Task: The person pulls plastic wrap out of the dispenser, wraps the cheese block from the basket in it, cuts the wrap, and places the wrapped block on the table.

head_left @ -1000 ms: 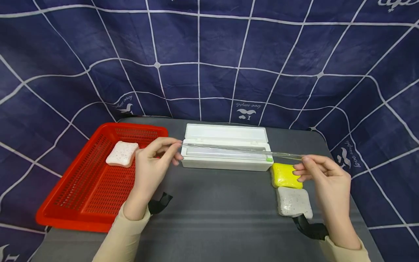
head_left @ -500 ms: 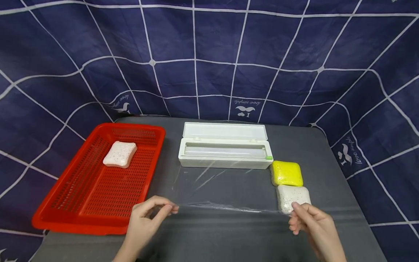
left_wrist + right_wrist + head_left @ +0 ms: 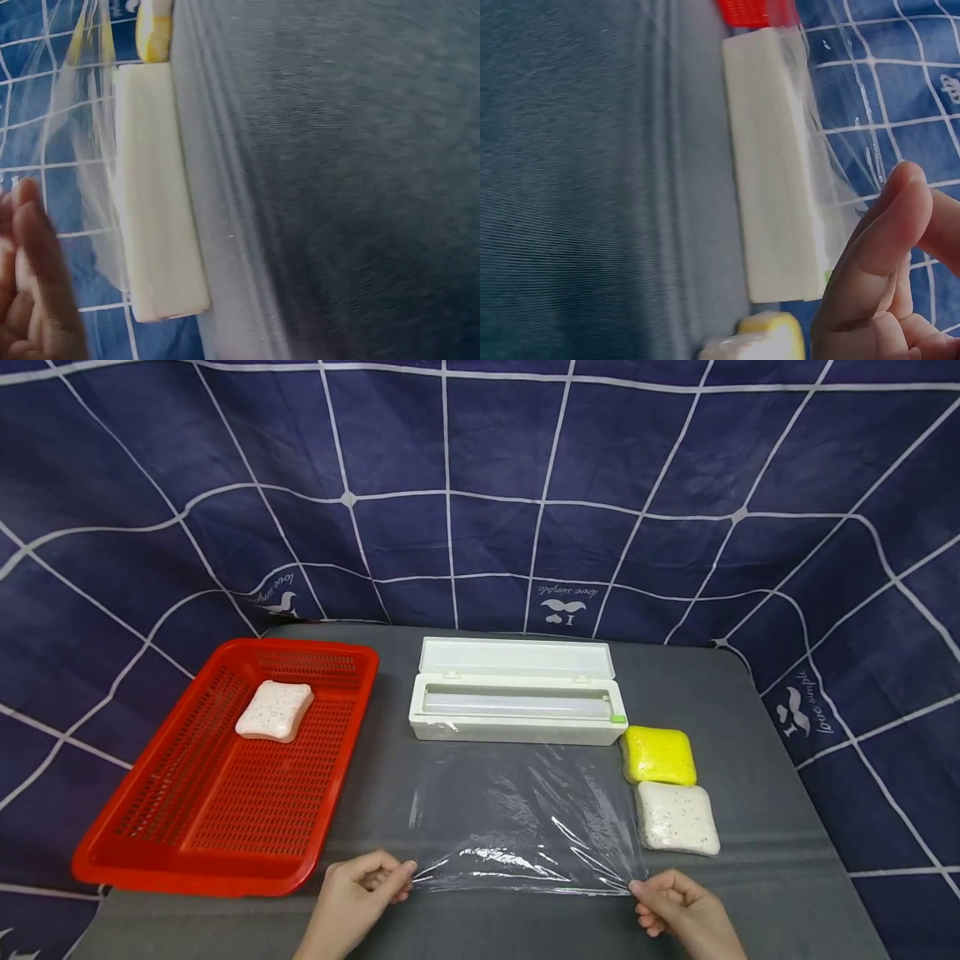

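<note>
A clear sheet of plastic wrap [image 3: 510, 827] stretches from the white wrap dispenser [image 3: 517, 731] towards the front of the table. My left hand [image 3: 363, 893] pinches its near left corner between thumb and forefinger. At the near right corner, my right hand [image 3: 682, 906] pinches the film in the same way. The dispenser's lid [image 3: 517, 657] stands open, and a roll [image 3: 517, 706] shows inside. In the right wrist view, the film [image 3: 840, 142] runs from the dispenser [image 3: 772, 172] to my thumb and finger.
A red basket [image 3: 322, 827] on the left holds a speckled white sponge-like block [image 3: 275, 710]. Right of the dispenser lie a yellow block [image 3: 658, 756] and a speckled white block [image 3: 677, 818], both with a glossy wrapped look. A blue checked cloth [image 3: 495, 460] hangs behind the grey table.
Both hands have come from above the dispenser towards the table's front edge, drawing the film out. It now lies spread and lower, close to the tabletop.
</note>
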A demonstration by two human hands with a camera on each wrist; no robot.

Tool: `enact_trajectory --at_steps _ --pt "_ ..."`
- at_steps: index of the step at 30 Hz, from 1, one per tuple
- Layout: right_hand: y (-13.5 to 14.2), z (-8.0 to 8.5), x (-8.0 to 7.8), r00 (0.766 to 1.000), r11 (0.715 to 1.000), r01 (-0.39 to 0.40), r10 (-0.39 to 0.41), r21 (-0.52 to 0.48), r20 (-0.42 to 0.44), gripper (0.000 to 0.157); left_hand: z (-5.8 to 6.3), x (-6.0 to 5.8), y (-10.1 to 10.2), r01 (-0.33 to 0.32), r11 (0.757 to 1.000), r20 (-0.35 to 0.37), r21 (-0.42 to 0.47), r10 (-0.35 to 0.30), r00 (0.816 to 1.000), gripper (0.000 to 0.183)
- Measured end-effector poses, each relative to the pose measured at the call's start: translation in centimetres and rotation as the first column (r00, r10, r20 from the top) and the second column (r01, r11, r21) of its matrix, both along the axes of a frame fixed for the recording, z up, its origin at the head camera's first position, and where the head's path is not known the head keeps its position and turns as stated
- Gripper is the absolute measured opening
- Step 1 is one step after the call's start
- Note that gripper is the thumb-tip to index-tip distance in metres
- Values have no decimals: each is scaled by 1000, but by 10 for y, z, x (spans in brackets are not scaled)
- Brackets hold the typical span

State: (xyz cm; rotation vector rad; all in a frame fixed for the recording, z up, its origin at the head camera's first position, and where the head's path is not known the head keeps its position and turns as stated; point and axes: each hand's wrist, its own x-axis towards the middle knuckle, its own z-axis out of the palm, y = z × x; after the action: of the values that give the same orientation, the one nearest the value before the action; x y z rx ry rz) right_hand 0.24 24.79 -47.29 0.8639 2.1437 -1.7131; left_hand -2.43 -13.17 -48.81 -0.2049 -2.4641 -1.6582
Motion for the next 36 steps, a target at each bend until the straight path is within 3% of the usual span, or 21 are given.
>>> enact_trajectory --at_steps 4,8,12,17,20,24,27,33,36 --pt "0 -12 1 999 1000 -19 18 -19 -29 18 -13 0 -2 71 987 -8 -142 -73 997 30" --pt "-2 -24 0 997 997 -45 41 -56 -73 17 -22 -1 -3 119 970 -4 -210 -122 993 32" --pt "-8 -35 -1 993 999 -48 45 -20 -109 16 -26 -2 -2 112 962 21 -248 -111 994 34" --pt "-17 -46 -5 990 992 -45 60 122 -125 12 -30 -4 1 52 937 -2 -346 -57 998 34" --pt "-21 -48 -7 987 976 -68 95 207 -127 10 -30 -6 3 31 919 21 -393 -25 999 32" --pt "-24 -47 -11 979 944 -113 159 311 -124 13 -29 -10 6 36 906 88 -423 2 996 27" --pt "-25 -47 -14 969 903 -156 218 401 -115 17 -29 -13 8 39 895 104 -445 8 995 26" --pt "-27 -47 -20 946 815 -212 309 539 -95 26 -31 -17 11 22 870 69 -492 14 998 28" --pt "-27 -45 -23 946 799 -228 318 556 -69 31 -32 -18 12 11 858 48 -513 16 999 30"
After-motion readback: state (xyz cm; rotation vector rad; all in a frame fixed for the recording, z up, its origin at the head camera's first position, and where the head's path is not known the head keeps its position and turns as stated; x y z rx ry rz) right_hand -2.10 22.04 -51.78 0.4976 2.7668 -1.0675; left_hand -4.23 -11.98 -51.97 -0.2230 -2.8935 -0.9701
